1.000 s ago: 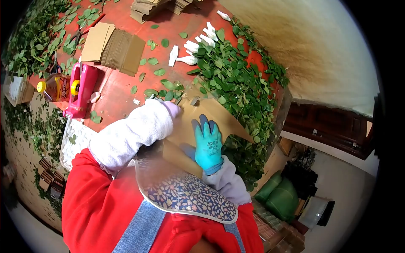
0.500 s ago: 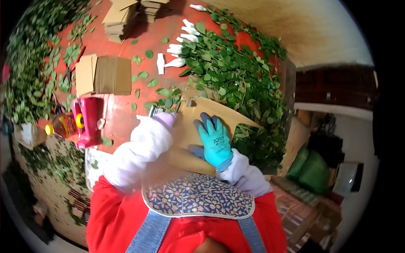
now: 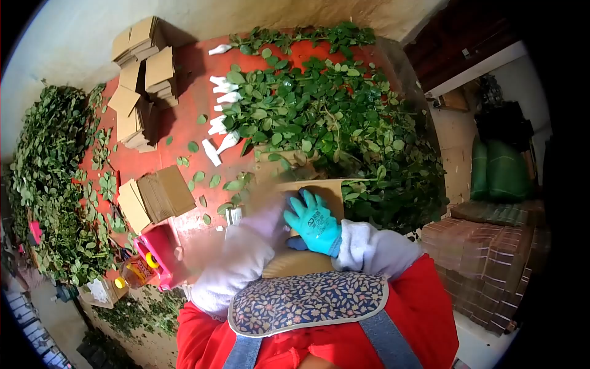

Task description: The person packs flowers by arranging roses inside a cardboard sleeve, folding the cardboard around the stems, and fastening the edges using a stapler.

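Note:
My right hand (image 3: 315, 225), in a turquoise glove with dark fingertips, lies with fingers spread on a brown cardboard sheet (image 3: 289, 264) in front of my apron. Beside it on the left, my left hand (image 3: 268, 218) looks lilac and is smeared by motion over the sheet's left side; its fingers and anything in them cannot be made out. A small metal object (image 3: 233, 215) shows just left of that hand. Beyond the sheet lie leafy green stems (image 3: 332, 117), several with white sleeves (image 3: 228, 142) at their left ends.
Folded cardboard pieces (image 3: 165, 194) lie on the red table (image 3: 184, 132), with taller stacks (image 3: 135, 120) behind. At the left are a pink tape dispenser (image 3: 158, 253), a yellow-capped bottle (image 3: 136, 272) and a leaf heap (image 3: 52, 184). Bundled cardboard (image 3: 485, 258) stands at the right.
The view has turned and shifted, showing more of the table's far side. My left hand has moved nearer my right hand, which stays spread on the cardboard.

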Demonstrator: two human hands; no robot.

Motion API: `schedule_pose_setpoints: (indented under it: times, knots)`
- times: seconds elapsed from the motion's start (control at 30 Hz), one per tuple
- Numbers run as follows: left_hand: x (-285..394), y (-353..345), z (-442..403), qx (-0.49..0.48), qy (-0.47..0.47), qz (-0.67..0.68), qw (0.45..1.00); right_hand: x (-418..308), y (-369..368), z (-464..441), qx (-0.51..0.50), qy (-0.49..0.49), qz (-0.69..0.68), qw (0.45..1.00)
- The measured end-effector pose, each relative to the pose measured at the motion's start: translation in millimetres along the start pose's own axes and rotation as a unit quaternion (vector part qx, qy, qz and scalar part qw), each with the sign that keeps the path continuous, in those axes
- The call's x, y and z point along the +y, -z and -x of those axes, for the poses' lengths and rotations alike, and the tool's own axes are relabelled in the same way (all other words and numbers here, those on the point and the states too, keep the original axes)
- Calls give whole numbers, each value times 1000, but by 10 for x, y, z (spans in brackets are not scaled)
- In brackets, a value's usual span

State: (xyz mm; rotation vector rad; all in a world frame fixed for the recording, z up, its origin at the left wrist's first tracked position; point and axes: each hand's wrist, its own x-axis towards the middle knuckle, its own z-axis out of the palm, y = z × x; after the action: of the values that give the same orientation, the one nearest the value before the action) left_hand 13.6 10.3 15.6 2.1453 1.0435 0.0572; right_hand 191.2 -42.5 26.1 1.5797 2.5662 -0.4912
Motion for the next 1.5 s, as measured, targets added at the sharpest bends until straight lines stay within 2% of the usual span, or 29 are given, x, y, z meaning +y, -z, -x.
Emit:
schedule_pose_setpoints:
  times: [0.07,0.17,0.2,0.23,0.27,0.3,0.37,0.43,0.47,0.5,0.57,0.6,0.63,0.67,0.7,0.77,0.83,0.87,0.97,1.0,1.03,1.1,1.17,1.23,1.3,1.37,1.43,1.5]
  knots:
    - [26,14,27,30,-10,11,999,-1,37,9,-4,-2,-19,1000]
    - [155,204,31,-20,15,44,999,34,179,14,-29,15,-26,999]
    - [296,294,2,-60,71,28,995,50,176,23,-28,25,-21,999]
    - [368,343,5,-52,73,40,995,82,169,38,-28,35,-15,999]
    - [348,301,18,-46,73,29,996,105,189,82,-3,50,-31,998]
    - [318,255,27,-38,75,18,996,138,229,133,34,70,9,997]
    - [344,271,17,-43,82,5,996,220,726,172,-91,108,-84,986]
    - [330,286,34,-68,83,9,994,361,1375,93,-15,169,-160,972]
    - [317,289,47,-66,88,8,994,516,1476,13,104,191,-109,970]
    - [306,282,61,-68,67,-12,995,735,1463,-119,152,191,-185,952]
    - [302,297,50,-72,24,-56,996,857,1735,-444,331,80,-185,922]
    - [317,321,27,-83,23,-64,994,1126,1686,-698,227,12,-183,956]
    - [304,283,15,-84,25,-79,993,1438,1349,-1011,260,19,-165,951]
    - [305,275,18,-75,19,-69,995,1585,1240,-1234,166,-23,-125,978]
    - [296,259,9,-67,8,-60,996,1764,993,-1466,136,-14,-89,987]
    - [-8,-79,92,23,-44,-35,998,1886,628,-1769,96,-20,52,994]
    - [80,19,102,-49,33,-2,998,1978,177,-2023,50,-78,99,991]
    - [105,52,109,-34,15,1,999,2093,-156,-2187,35,-84,121,988]
    - [132,76,128,-6,-10,5,1000,1931,11,-2099,-21,-118,93,988]
    - [151,93,110,-32,23,5,999,1925,57,-2035,-26,-121,92,988]
    - [201,143,100,-59,57,4,997,1904,102,-1965,5,-93,99,991]
    - [156,126,73,-47,33,4,998,1847,287,-1838,38,-69,107,991]
    - [142,101,61,-42,34,2,999,1750,536,-1670,217,-19,114,969]
    - [117,48,114,-43,41,17,998,1578,947,-1506,353,0,152,923]
    - [127,64,115,-25,16,-12,999,1426,1394,-1317,401,-1,172,900]
    - [152,125,91,30,-59,-18,998,1323,1768,-1081,378,10,152,913]
    - [232,219,114,-1,-39,-12,999,1202,2024,-748,364,65,83,925]
    - [70,120,138,-3,-32,46,998,1050,2122,-390,344,98,92,929]
